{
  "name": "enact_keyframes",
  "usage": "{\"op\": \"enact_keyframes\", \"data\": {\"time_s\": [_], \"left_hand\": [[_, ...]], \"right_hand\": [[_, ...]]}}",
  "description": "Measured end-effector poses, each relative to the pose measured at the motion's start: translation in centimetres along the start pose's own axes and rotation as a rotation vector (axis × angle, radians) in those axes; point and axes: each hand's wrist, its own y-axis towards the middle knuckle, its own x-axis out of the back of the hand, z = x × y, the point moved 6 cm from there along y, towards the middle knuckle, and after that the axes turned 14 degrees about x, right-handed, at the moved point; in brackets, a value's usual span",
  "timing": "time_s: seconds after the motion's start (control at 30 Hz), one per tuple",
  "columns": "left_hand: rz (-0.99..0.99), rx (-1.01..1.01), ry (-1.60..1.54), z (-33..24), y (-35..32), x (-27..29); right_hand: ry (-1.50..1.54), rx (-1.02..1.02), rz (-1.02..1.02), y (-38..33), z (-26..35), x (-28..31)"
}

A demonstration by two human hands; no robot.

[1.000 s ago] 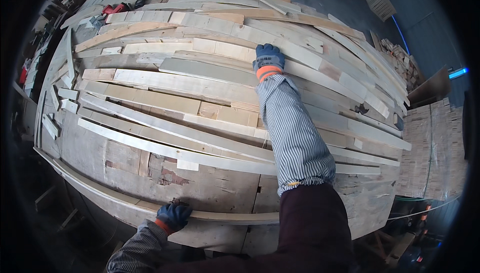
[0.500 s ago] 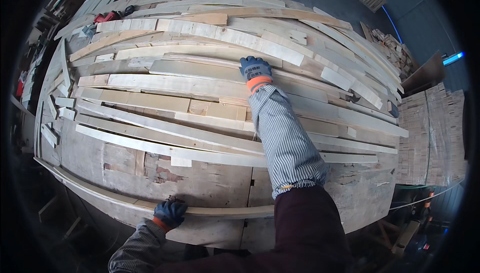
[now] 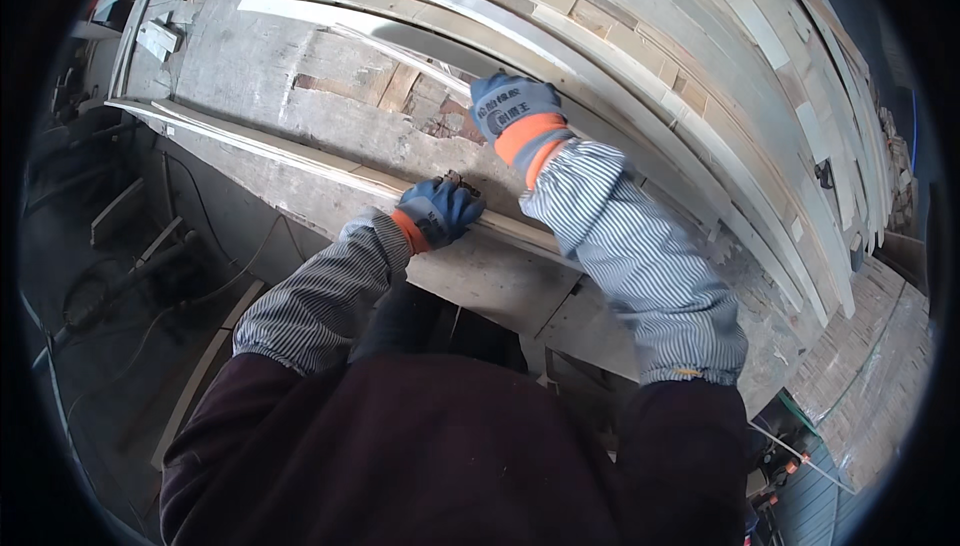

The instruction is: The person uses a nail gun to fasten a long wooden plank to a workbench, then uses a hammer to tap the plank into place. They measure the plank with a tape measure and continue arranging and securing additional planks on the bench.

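Note:
My left hand [image 3: 440,214], in a blue glove with an orange cuff, is closed over a long wooden strip [image 3: 310,161] lying along the table's near edge. A small dark object [image 3: 458,184] shows at its fingertips; its kind cannot be made out. Farther right, my right hand [image 3: 515,111], gloved alike, is closed on a thin wooden strip [image 3: 415,64]. That strip slants away to the far left over the bare tabletop, its other end near the front row of laid strips. Striped sleeves cover both forearms.
Many long wooden strips [image 3: 560,66] cover the far part of the worn wooden table [image 3: 240,66]. Short offcuts [image 3: 158,39] lie at its far left. A wrapped stack of wood [image 3: 865,346] stands at the right. Cables and loose timber [image 3: 205,366] are on the floor at left.
The view has turned and dropped toward my body. My right hand has come back from the far strips toward my left hand, now with a thin strip. My left hand stays at the edge strip.

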Motion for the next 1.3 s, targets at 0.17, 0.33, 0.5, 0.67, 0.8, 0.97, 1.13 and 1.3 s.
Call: {"op": "enact_keyframes", "data": {"time_s": [0.17,0.33,0.5,0.67,0.8,0.97,1.13,1.3], "left_hand": [[-0.089,-0.027,0.021,-0.7,-0.1,1.0],[0.110,0.042,0.055,-0.7,0.0,-0.4],[0.146,0.043,0.088,-0.7,0.1,0.4],[0.078,0.034,0.131,-0.7,-0.2,0.2],[-0.066,0.008,0.070,-0.4,-0.7,0.4],[-0.150,-0.009,0.001,-0.7,-0.9,0.9],[-0.280,-0.033,-0.002,-1.3,-1.4,1.5],[-0.659,-0.155,-0.045,-1.3,-1.9,3.3]], "right_hand": [[0.297,-0.078,0.091,-4.5,-0.4,-5.1],[0.304,-0.402,0.194,-21.3,-3.1,-9.3],[0.009,-0.329,-0.107,-24.1,-2.7,-10.8],[0.080,-0.392,0.080,-19.8,-5.6,-12.0],[0.056,-0.362,-0.004,-18.7,-4.6,-10.5],[0.133,-0.427,-0.094,-16.8,-3.0,-10.5],[0.362,-0.405,-0.120,-18.0,-2.3,-12.4],[0.410,-0.372,-0.260,-19.8,0.7,-11.6]]}}
